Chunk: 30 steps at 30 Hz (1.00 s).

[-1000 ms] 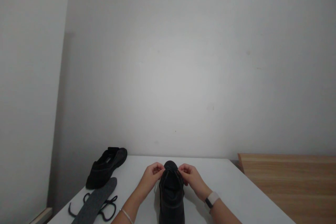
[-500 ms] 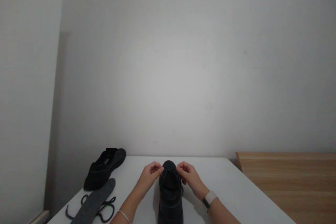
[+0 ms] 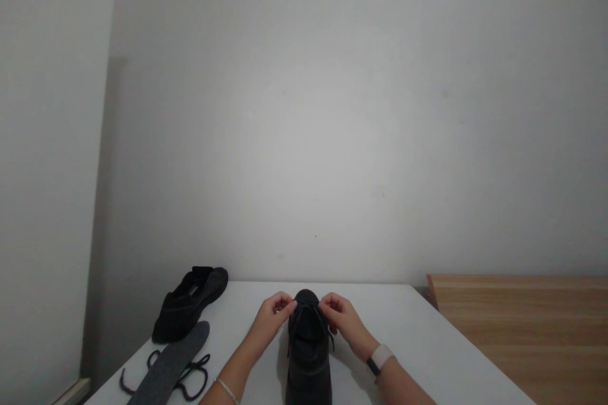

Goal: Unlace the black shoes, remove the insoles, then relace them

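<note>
A black shoe (image 3: 310, 373) stands on the white table in front of me, toe toward the wall, heel toward me. At the left side of its lacing, my left hand (image 3: 272, 321) is closed in a pinch of thumb and fingers on the shoelace. Opposite it, my right hand (image 3: 346, 324) pinches the shoelace at the right side. A thin black shoelace end (image 3: 331, 340) hangs down the shoe's right side. The bit of lace between my fingertips is small and mostly hidden.
At the table's back left lies a second black shoe (image 3: 178, 313). A grey insole (image 3: 173, 361) is nearer me, over a loose black shoelace (image 3: 196, 364). The white table (image 3: 399, 348) ends before a wooden panel (image 3: 513, 329) at right; a wall (image 3: 313, 139) rises behind.
Both hands keep their pinch at the lacing, almost still. The lace end on the shoe's right side has shifted slightly.
</note>
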Available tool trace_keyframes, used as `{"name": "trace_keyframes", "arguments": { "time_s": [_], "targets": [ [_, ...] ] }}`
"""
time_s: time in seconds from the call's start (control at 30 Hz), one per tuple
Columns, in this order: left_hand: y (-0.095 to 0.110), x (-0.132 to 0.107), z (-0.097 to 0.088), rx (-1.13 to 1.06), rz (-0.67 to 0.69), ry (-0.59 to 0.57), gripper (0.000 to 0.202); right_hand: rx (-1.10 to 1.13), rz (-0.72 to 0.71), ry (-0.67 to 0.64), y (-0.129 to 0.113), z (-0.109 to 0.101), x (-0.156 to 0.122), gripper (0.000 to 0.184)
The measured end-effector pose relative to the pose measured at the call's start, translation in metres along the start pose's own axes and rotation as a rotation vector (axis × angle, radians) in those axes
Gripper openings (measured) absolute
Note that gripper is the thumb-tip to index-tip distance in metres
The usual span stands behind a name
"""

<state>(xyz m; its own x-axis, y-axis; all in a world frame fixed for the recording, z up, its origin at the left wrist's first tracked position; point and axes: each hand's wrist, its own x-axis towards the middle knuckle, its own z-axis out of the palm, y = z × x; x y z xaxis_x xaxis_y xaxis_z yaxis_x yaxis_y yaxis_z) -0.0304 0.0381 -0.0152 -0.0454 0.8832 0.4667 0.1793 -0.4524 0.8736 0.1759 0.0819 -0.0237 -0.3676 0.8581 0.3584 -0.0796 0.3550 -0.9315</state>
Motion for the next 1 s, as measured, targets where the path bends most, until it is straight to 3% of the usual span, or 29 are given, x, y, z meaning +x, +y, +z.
{"name": "trace_keyframes", "arguments": {
  "time_s": [0.3,0.57,0.8,1.0],
  "targets": [
    [0.0011,0.0023,-0.0034,-0.008,0.006,0.021,0.037,-0.009,-0.057,0.063,0.0008,-0.0041,0.0041,0.045],
    [0.0003,0.0019,0.002,-0.021,-0.022,-0.031,0.044,-0.018,-0.04,0.001,0.003,-0.0026,0.0033,0.05],
    [0.0031,0.0014,-0.0036,-0.036,-0.029,0.019,0.042,-0.017,-0.09,0.093,-0.0015,-0.0056,0.003,0.048],
    [0.0012,0.0002,0.0006,-0.038,-0.07,-0.026,0.047,-0.016,-0.043,0.029,-0.003,-0.0022,0.0001,0.052]
  ]
}}
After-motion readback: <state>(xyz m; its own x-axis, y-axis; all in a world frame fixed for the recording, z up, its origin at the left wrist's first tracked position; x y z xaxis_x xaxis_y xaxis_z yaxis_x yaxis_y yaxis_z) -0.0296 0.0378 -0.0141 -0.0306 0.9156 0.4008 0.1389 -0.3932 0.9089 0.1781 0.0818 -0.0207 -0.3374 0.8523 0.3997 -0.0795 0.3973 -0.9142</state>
